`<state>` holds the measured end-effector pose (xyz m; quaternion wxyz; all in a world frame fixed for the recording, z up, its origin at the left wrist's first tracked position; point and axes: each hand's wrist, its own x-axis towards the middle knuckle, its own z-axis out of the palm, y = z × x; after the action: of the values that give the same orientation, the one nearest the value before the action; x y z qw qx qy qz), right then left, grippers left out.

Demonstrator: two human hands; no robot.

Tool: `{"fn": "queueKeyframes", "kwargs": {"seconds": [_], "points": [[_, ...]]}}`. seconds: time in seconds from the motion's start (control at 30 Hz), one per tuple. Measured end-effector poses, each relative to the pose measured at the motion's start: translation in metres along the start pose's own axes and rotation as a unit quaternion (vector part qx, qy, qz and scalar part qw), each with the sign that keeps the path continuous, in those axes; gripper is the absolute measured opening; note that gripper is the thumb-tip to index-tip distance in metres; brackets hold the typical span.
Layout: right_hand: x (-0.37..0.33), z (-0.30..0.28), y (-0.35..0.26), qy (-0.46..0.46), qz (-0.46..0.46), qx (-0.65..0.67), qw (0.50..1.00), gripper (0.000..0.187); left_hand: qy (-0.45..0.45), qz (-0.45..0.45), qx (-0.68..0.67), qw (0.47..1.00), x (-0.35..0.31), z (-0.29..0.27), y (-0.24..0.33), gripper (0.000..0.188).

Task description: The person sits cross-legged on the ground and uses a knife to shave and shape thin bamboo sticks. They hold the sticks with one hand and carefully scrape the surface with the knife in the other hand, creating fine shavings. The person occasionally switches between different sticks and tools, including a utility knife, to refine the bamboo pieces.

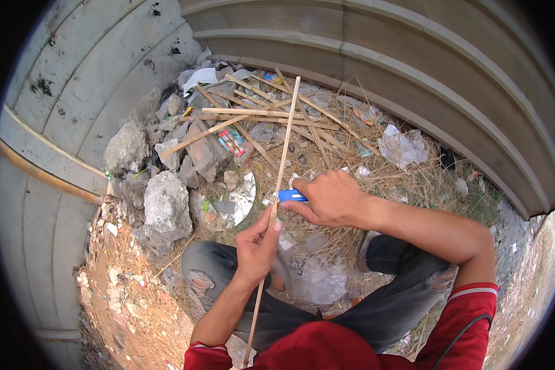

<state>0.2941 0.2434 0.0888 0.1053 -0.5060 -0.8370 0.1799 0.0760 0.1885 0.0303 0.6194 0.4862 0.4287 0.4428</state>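
Note:
A long, thin wooden strip point(288, 135) runs from near my lap up past the middle of the view, slightly tilted. My left hand point(256, 246) is closed around it below its middle, thumb laid along the strip. In my right hand point(330, 198) is a blue utility knife point(292, 195), gripped in the fist. Its front end meets the strip just above my left thumb; the blade itself is too small to make out. Beyond my hands lies a loose, crossed pile of similar wooden strips point(253, 113).
Grey rocks point(167, 205) are heaped to the left of the pile. Corrugated metal sheeting point(401, 61) closes off the far side, and a pale panel wall point(105, 74) stands on the left. Crumpled white paper point(403, 147), a clear plastic bag point(324, 280) and dry grass litter the ground.

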Motion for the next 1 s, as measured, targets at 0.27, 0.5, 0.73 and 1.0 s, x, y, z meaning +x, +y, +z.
{"fn": "queueKeyframes", "kwargs": {"seconds": [0.27, 0.5, 0.73, 1.0], "points": [[0.021, -0.02, 0.086, 0.167, 0.128, -0.029, 0.977, 0.056, -0.043, -0.04, 0.002, 0.998, -0.01, 0.008, -0.005, 0.045], [0.021, -0.018, 0.141, 0.226, 0.201, -0.024, 0.953, 0.06, -0.087, -0.026, 0.034, 0.995, -0.013, 0.012, -0.011, 0.044], [-0.021, -0.048, 0.238, 0.365, 0.347, 0.076, 0.86, 0.071, -0.113, 0.021, 0.058, 0.992, -0.033, 0.003, -0.004, 0.044], [-0.02, -0.059, 0.123, 0.265, 0.193, 0.459, 0.825, 0.045, -0.065, 0.016, 0.011, 0.998, -0.021, -0.001, 0.003, 0.045]]}}
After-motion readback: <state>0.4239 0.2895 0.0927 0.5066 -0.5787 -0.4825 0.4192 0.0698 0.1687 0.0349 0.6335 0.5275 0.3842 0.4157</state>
